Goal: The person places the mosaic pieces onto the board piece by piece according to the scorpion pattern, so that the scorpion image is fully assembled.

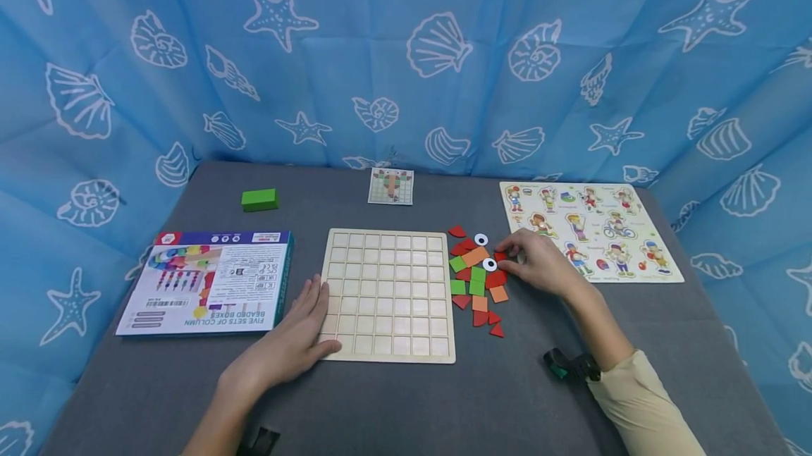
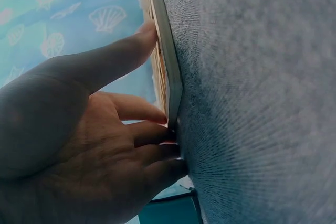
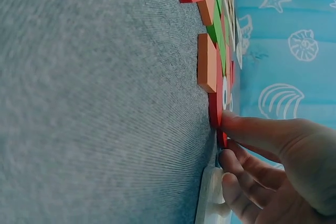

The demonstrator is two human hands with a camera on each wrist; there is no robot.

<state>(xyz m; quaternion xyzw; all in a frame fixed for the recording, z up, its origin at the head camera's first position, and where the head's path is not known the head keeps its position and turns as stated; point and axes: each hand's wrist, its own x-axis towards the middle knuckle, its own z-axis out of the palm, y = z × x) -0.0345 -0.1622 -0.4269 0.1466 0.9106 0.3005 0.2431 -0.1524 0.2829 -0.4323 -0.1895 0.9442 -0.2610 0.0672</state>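
Note:
A pale wooden grid board (image 1: 388, 296) lies flat on the table. My left hand (image 1: 298, 333) rests along its left edge with the fingers stretched out; in the left wrist view the thumb (image 2: 142, 40) touches the board's rim. Right of the board is a loose pile of red, green and orange flat pieces, such as a green piece (image 1: 458, 287) and an orange piece (image 1: 499, 294). At the pile's right side my right hand (image 1: 539, 259) pinches a red piece (image 3: 222, 139) between thumb and fingers. Two eye discs, one (image 1: 481, 239) above the other (image 1: 489, 265), lie among the pieces.
Behind the board is a small pattern card (image 1: 390, 187). A picture board (image 1: 593, 234) with sports figures lies at the back right. On the left are a beaded-toy box (image 1: 209, 283) and a green block (image 1: 260, 200). A blue curtain (image 1: 406, 54) hangs behind.

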